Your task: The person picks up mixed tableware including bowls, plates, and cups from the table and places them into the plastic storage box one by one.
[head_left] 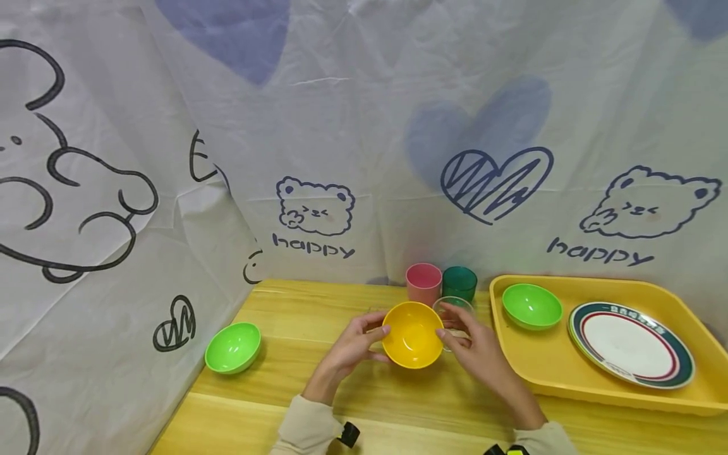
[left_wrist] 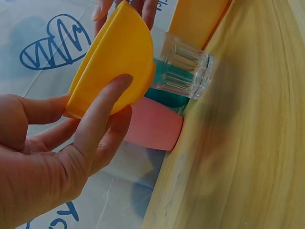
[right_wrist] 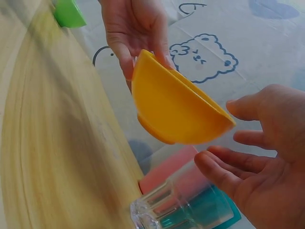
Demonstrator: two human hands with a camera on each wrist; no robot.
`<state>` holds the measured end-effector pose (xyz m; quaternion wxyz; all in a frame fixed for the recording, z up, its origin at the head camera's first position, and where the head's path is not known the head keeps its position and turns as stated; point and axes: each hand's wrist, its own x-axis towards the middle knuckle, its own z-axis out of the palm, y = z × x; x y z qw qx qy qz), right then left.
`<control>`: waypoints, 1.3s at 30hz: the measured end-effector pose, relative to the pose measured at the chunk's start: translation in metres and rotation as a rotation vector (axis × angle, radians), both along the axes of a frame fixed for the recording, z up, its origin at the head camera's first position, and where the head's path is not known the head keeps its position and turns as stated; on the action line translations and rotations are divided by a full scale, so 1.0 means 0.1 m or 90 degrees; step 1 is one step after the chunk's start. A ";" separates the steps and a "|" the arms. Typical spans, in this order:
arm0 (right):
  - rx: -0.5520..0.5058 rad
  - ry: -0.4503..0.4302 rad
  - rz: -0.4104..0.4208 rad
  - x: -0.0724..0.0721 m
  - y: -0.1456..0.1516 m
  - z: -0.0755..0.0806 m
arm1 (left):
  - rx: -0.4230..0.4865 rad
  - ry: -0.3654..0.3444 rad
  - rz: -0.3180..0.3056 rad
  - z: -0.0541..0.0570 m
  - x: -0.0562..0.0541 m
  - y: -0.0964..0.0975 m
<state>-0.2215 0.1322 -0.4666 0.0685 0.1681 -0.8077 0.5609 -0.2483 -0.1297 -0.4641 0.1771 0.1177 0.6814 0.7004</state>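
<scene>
A yellow bowl (head_left: 413,335) is held above the table, its opening tilted toward the head camera. My left hand (head_left: 349,344) grips its left side, thumb at the rim and fingers against the outer wall, as the left wrist view shows. On the other side, my right hand (right_wrist: 271,157) has its thumb by the rim and its fingers spread, with a gap between them and the bowl wall. Behind the bowl stands a clear glass (left_wrist: 183,71), partly hidden in the head view. A pink cup (head_left: 423,287) and a teal cup (head_left: 459,284) stand just beyond it.
At left on the wooden table (head_left: 256,417) sits a green bowl (head_left: 233,348). To the right, a yellow tray (head_left: 529,360) holds another green bowl (head_left: 532,307) and a white plate (head_left: 631,344) with a dark green rim. A printed cloth (head_left: 364,126) hangs behind the table.
</scene>
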 end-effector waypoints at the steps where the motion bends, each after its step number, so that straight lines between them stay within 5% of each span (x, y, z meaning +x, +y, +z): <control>1: -0.001 -0.001 0.001 0.00 -0.01 0.00 | 0.001 0.001 -0.003 0.00 0.00 0.01; 19: 0.005 -0.006 0.009 0.08 -0.06 0.08 | -0.001 -0.004 -0.015 0.05 0.02 0.02; 27: 0.023 -0.038 0.016 0.08 0.03 0.18 | -0.014 0.011 -0.090 0.11 0.02 -0.15; 30: 0.045 -0.044 0.018 0.09 0.11 0.26 | -0.078 0.072 -0.076 0.14 0.00 -0.33; 35: 0.065 -0.054 0.005 0.11 0.31 0.40 | -0.287 0.211 0.009 0.30 -0.04 -0.71; 39: 0.112 -0.022 -0.019 0.11 0.48 0.49 | -0.419 0.239 0.060 0.47 -0.06 -1.05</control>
